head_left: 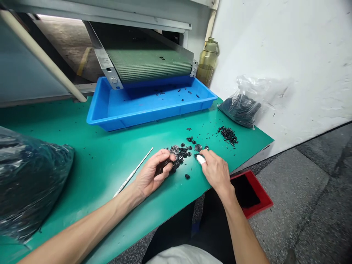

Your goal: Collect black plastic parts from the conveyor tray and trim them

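Note:
My left hand [154, 172] rests on the green table mat [96, 154] with its fingers curled around a few small dark round parts. It sits at the left edge of a cluster of black and metallic round parts [183, 151]. My right hand [216, 170] lies just right of that cluster, fingers pinched together near a dark part; one fingertip wears a white wrap [201, 159]. A single black part [187, 176] lies between the two hands. A thin metal rod [134, 171] lies on the mat left of my left hand.
A blue tray [148, 110] sits under the end of a green conveyor belt [148, 64]. A pile of tiny black pins [227, 134] and a clear bag of black parts [242, 106] lie at right. A dark plastic bag [27, 176] fills the left. A red tray [251, 192] sits on the floor.

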### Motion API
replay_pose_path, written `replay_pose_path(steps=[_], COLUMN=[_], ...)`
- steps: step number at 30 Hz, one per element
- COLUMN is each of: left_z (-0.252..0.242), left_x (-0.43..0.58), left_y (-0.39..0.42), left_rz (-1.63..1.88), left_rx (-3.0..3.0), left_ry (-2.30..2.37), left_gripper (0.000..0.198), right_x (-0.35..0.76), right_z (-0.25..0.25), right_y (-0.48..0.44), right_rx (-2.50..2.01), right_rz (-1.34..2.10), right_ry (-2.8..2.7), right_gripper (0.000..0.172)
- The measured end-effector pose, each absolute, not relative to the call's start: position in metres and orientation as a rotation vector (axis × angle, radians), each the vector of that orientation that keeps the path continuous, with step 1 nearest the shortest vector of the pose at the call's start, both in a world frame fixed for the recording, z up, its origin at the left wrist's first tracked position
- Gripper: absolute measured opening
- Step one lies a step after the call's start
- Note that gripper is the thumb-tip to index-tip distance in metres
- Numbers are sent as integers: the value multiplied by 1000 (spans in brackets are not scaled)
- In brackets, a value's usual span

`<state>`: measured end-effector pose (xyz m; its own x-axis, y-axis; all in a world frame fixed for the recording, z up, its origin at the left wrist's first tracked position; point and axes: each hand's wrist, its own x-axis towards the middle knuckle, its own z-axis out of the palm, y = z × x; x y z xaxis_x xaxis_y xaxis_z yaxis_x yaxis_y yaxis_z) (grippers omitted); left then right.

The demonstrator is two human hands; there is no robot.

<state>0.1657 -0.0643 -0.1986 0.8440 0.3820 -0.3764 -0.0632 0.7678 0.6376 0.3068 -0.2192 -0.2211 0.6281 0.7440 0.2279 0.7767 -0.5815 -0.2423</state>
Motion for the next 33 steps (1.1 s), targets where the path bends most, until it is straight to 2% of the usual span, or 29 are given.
replay_pose_path(steps=[3,5,8,14,17,19,21,23,28,33], left_z=[-201,-203,-206,-210,-212,-212,-210,-209,-211,-214], left_x=[163,162,158,149,147,147,148,150,151,146], left_y=[-62,-61,-61,-59,-58,-59,-62,-66,-73,-76], left_rz=[253,233,183,156,145,131,112,98,127,181], left_rx=[663,669,674,654,665,708,777,867,1043,1175], left_ry=[511,498,505,482,471,467,467,478,532,567], left_gripper=[14,13,12,19,24,26,26,28,33,29], right_x=[306,310,321,347,354,350,338,319,271,249], right_z=[-220,-217,-208,-195,-197,-197,-195,-192,-194,-205], right_y=[-220,-218,-207,-184,-187,-192,-197,-198,-192,-189], right_rx=[-2386,-2350,-2453,-2662,-2578,-2513,-2344,-2083,-1654,-1772], right_rz=[-96,-104,-122,130,133,79,79,227,595,503], right_ry=[-1317,-1288,-1294,-1409,-1376,-1348,-1348,-1360,-1234,-1106], right_gripper=[38,36,34,33,29,33,37,37,32,16])
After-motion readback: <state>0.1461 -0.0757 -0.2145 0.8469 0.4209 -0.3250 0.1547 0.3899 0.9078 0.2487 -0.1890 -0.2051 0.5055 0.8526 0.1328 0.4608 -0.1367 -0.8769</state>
